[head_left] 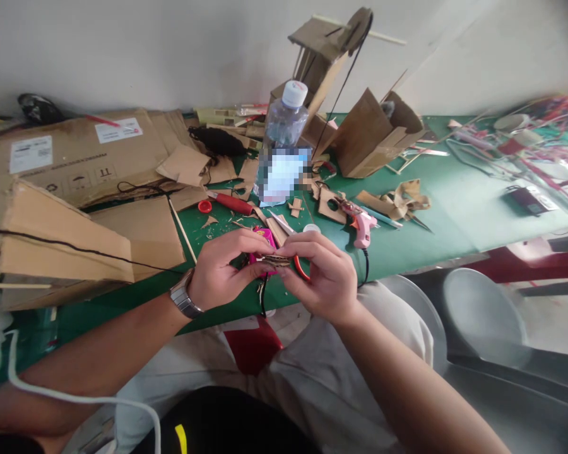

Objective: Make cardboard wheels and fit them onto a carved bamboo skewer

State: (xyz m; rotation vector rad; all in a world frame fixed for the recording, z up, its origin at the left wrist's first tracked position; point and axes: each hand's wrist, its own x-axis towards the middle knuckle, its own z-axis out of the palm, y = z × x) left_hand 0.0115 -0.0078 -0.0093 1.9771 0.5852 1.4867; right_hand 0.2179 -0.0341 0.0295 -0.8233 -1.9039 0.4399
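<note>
Left hand [230, 268]: my forearm comes in from eight o'clock, wrist nearly straight, fingers bent over the top and thumb underneath, the tips pinched almost together on one end of the cardboard piece [276, 260].
Watch [185, 296]: a metal band around my left wrist.
Right hand [322, 274]: my forearm rises from between four and five o'clock; the hand mirrors the other, forefinger above and thumb below, narrowly closed on the opposite end of the same piece.
Cardboard piece: small, its ragged layered edge towards me, held between my fingertips over the near side of the green table [435, 233]. How firmly I press, I cannot tell.
Pink box [264, 236]: just past my fingertips at eleven o'clock, partly covered by my left hand.
Scissors [302, 270]: orange handle at three o'clock, partly behind my right hand.
Red-handled knife [231, 203]: eleven o'clock, lying beyond my left knuckles.
Glue gun [363, 228]: pink, near my right hand at two o'clock, its black cord hanging towards me.
Bottle [286, 126]: upright at twelve o'clock, white cap on.
Cardboard box [369, 142]: open-topped, farther off at one o'clock.
</note>
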